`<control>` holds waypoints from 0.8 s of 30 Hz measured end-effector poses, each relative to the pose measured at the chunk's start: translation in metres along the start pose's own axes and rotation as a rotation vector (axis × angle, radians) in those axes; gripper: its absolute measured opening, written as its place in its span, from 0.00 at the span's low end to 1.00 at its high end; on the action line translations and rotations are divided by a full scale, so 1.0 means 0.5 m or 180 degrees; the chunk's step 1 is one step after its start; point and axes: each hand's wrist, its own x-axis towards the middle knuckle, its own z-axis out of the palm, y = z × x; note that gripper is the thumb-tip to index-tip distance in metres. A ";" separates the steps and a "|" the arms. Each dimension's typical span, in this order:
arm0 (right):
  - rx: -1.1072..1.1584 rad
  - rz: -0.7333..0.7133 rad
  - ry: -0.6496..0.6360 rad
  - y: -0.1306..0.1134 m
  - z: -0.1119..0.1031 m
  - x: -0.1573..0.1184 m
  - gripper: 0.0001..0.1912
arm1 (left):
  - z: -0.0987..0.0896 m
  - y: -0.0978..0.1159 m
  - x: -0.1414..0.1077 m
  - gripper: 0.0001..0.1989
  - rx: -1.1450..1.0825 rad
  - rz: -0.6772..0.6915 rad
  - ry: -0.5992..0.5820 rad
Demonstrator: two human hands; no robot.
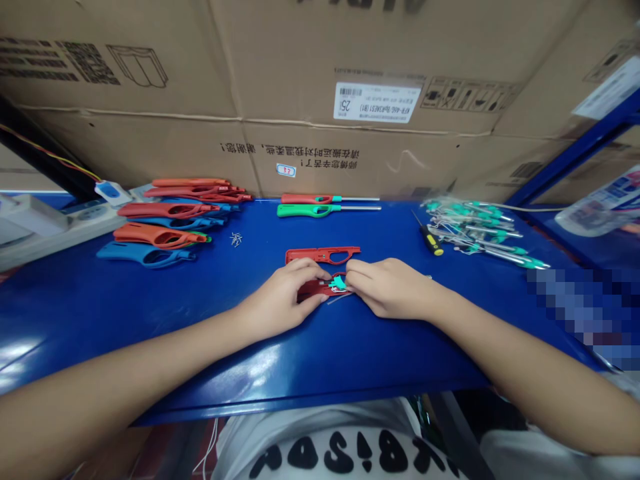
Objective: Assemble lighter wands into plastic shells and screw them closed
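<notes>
A red lighter half-shell (306,291) lies on the table under both hands, with a teal ignition part (338,284) and thin white wire inside it. My left hand (283,293) grips the shell's left part between thumb and fingers. At the shell's right end, my right hand (387,287) is closed, fingertips pinched on the teal-ended nozzle assembly; a small metal end shows beyond this hand. The fingers hide much of the assembly. A matching red half-shell (305,254) lies just behind. A thin, pale rod or tube (339,299) lies at the shell's near edge.
Red, orange and blue shells (155,235) are stacked at left beside loose screws (236,239). Red and green lighters (303,211) with metal nozzles lie at the back. A screwdriver (430,240) and nozzle assemblies (493,230) lie at right. A cardboard box (280,80) stands behind.
</notes>
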 end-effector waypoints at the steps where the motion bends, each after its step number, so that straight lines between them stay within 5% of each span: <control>1: -0.0006 -0.0006 -0.0005 0.000 -0.001 0.000 0.10 | 0.000 0.000 0.000 0.11 0.0009 0.0009 -0.0003; 11: 0.0186 0.0005 -0.0084 -0.012 -0.019 0.002 0.11 | -0.003 0.009 -0.003 0.11 0.0236 0.0141 -0.0064; 19: 0.1182 0.0257 0.0370 0.009 -0.016 -0.006 0.12 | -0.009 0.012 -0.007 0.18 0.0948 0.0535 -0.0438; 24: 0.1136 0.0560 0.0733 0.039 -0.021 -0.016 0.11 | -0.013 0.013 -0.007 0.19 0.1288 0.0668 -0.0548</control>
